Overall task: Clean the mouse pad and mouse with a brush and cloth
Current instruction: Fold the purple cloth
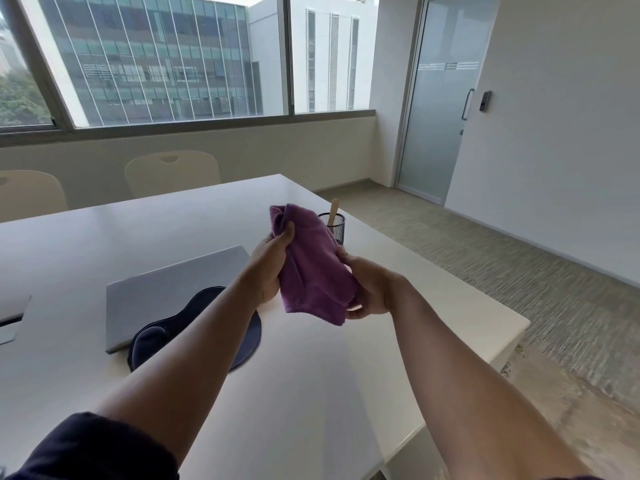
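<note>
A purple cloth (pixel 311 268) is held up above the white table (pixel 311 375) between both hands. My left hand (pixel 270 265) grips its upper left side, thumb over the fold. My right hand (pixel 367 289) holds its lower right edge. Under my left forearm lies the dark mouse pad (pixel 246 344) with a raised wrist rest (pixel 149 336). A wooden brush handle (pixel 334 211) sticks out of a black mesh cup (pixel 334 226) behind the cloth. No mouse is visible; the cloth may hide it.
A closed silver laptop (pixel 173 289) lies left of the pad, partly under it. Another device (pixel 10 317) shows at the left edge. Two cream chairs (pixel 173 171) stand behind the table. The table's right edge (pixel 512 327) drops to carpet; a glass door (pixel 440 98) is at the far right.
</note>
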Tool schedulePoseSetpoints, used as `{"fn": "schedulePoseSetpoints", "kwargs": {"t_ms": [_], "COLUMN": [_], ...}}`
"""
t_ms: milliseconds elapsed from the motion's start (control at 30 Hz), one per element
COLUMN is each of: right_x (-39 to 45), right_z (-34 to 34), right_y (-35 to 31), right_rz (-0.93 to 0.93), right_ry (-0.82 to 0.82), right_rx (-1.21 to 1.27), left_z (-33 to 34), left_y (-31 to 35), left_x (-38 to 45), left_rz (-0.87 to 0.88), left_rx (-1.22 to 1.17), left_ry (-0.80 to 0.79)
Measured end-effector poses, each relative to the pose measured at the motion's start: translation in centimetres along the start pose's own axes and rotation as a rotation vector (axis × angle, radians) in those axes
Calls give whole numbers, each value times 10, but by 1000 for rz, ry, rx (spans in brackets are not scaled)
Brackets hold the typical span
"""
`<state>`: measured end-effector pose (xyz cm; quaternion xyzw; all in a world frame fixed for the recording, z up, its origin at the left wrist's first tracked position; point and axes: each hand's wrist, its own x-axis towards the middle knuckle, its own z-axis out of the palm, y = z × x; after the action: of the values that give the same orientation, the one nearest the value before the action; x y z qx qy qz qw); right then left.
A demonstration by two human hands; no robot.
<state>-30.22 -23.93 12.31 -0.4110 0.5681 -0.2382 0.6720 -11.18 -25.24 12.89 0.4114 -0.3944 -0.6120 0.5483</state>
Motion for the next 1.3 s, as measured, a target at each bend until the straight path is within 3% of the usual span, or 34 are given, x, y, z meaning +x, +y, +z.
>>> {"fn": "schedulePoseSetpoints", "kwargs": {"t_ms": [333, 533, 767, 867, 967, 1067, 1167, 1300], "right_x": [-6, -13, -9, -3, 9, 23, 42, 71], "right_z": [-12, 1, -14, -33, -59, -91, -118, -151], "right_y": [-1, -6, 1, -10, -21, -23, -23, -30], "right_rz": [-457, -634, -577, -560, -562, -402, -384, -354], "right_ry": [104, 224, 195, 332, 461, 496, 465, 551], "right_rx": [529, 576, 299, 55, -125, -467, -424, -434], "left_z": [-13, -7, 7, 14, 30, 54, 76, 98], "left_y": [1, -3, -10, -17, -33, -56, -78, -107], "left_x": [-15, -23, -17, -6, 11, 31, 51, 72], "left_rz": [-36, -57, -94, -170, -208, -267, -323, -296], "left_rx": [49, 45, -119, -127, -100, -53, -42, 93], "left_ry": [-39, -71, -105, -91, 40, 144, 284, 398]}}
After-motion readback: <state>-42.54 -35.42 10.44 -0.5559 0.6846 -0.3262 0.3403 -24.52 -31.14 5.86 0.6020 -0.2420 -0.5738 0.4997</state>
